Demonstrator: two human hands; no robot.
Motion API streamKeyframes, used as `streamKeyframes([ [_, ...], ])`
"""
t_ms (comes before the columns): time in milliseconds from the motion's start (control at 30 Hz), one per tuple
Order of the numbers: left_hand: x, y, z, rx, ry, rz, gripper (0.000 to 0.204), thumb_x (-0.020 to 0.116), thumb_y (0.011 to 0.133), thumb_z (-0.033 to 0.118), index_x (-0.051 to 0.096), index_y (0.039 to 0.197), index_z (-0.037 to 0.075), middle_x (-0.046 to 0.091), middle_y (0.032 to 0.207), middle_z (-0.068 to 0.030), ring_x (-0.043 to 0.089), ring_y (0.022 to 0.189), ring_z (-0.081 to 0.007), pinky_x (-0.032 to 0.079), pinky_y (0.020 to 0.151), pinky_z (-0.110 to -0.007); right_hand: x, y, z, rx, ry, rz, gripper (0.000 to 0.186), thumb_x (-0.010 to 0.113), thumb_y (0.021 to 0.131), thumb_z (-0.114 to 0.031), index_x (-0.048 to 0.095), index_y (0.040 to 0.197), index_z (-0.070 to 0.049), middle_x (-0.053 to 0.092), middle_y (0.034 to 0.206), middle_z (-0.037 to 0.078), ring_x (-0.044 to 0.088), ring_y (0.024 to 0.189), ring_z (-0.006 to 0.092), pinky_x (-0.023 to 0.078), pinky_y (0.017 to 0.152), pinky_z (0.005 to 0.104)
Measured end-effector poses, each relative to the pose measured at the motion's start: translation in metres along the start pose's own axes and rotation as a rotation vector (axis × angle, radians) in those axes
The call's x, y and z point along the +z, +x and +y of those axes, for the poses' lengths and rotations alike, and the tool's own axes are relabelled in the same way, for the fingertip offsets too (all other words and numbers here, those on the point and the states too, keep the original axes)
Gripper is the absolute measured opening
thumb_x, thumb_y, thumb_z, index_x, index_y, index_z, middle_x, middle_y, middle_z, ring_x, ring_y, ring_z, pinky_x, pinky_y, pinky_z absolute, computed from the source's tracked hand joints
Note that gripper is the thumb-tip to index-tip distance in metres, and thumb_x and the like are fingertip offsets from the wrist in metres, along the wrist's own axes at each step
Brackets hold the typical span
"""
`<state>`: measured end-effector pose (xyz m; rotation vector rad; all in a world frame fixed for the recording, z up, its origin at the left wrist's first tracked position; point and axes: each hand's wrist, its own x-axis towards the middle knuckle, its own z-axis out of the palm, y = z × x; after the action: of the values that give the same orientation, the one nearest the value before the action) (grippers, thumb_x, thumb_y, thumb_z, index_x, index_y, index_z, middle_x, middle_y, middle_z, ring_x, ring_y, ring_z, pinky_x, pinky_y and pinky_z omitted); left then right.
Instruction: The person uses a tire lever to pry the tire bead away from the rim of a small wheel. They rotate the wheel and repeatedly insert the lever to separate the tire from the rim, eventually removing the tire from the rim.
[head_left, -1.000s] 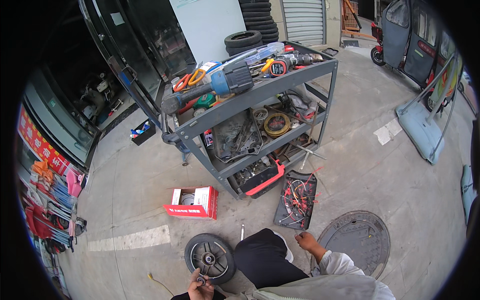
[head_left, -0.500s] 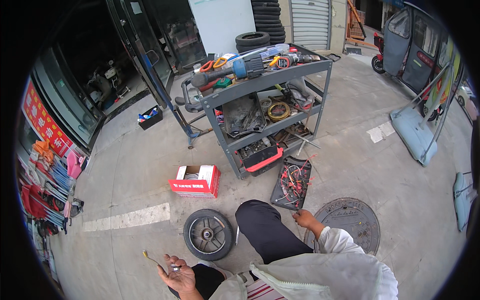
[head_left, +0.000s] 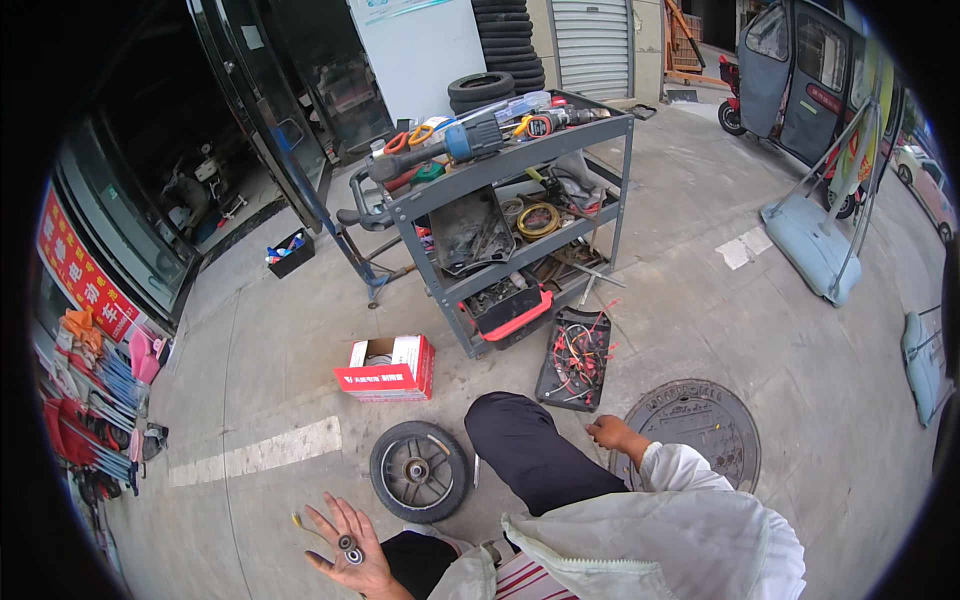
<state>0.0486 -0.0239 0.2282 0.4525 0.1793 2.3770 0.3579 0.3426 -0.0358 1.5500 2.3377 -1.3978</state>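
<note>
At the lower left, my left hand [head_left: 352, 555] is turned palm up with its fingers spread. Two small ring bearings [head_left: 350, 550] rest on the palm near the finger bases. A thin yellow-tipped piece [head_left: 297, 521] sticks out beside the fingers; how it is held is unclear. My right hand [head_left: 612, 433] is closed beside my raised knee, its fingertips pinched together; what they hold, if anything, is too small to make out. Between my legs and the left hand, a small wheel with a black tyre [head_left: 455, 478] lies flat on the ground.
A black tray [head_left: 552, 387] of tangled red and white wires lies ahead of my right hand, by a round manhole cover [head_left: 735, 440]. Farther off stand a red-and-white carton [head_left: 385, 385] and a grey tool cart [head_left: 560, 147] loaded with tools. Stacked tyres [head_left: 508, 45] stand behind.
My left hand has opened from half-curled fingers to a spread palm, showing two bearings. My right hand stays closed in nearly the same place. The whole view has shifted slightly.
</note>
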Motion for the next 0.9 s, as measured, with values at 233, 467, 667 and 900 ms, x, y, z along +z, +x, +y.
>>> streamKeyframes([
  [233,-0.018,0.002,0.007,0.096,-0.345,0.586,0.041,0.067,0.086,0.029,0.058,0.120,0.006,0.045,0.077,0.0005,0.035,0.062,-0.0101,0.032,0.048,-0.019,-0.070,-0.011,-0.049,-0.088,-0.029,0.267,0.036,0.059,0.089,-0.032,0.065,0.091,0.003,0.067,0.079,0.019,0.066,0.073,0.0306,0.050,0.069,0.0410],
  [467,-0.104,0.026,0.072,0.133,0.072,0.748,0.027,0.057,0.092,0.035,0.056,0.087,0.008,0.029,0.053,0.0057,0.024,0.044,-0.0071,0.019,0.036,-0.021,-0.280,0.069,-0.246,-0.588,-0.038,0.982,0.015,0.060,0.089,-0.017,0.060,0.092,-0.002,0.061,0.085,0.018,0.060,0.082,0.0355,0.047,0.072,0.0419],
  [667,-0.154,0.056,0.098,0.230,0.435,1.077,0.029,0.048,0.097,0.038,0.060,0.089,0.013,0.024,0.054,0.0063,0.022,0.045,-0.0066,0.020,0.038,-0.021,-0.382,0.143,-0.464,-0.882,-0.526,1.131,0.016,0.060,0.088,-0.020,0.061,0.095,-0.005,0.061,0.093,0.013,0.061,0.089,0.0321,0.050,0.075,0.0428],
  [900,-0.191,0.102,0.102,0.208,0.389,1.018,0.032,0.048,0.098,0.038,0.060,0.107,0.009,0.020,0.057,0.0064,0.019,0.047,-0.0062,0.017,0.040,-0.021,-0.464,0.301,-0.519,-0.560,-1.082,0.814,0.029,0.058,0.091,-0.028,0.064,0.116,-0.014,0.062,0.108,0.010,0.059,0.104,0.0299,0.050,0.086,0.0411],
])
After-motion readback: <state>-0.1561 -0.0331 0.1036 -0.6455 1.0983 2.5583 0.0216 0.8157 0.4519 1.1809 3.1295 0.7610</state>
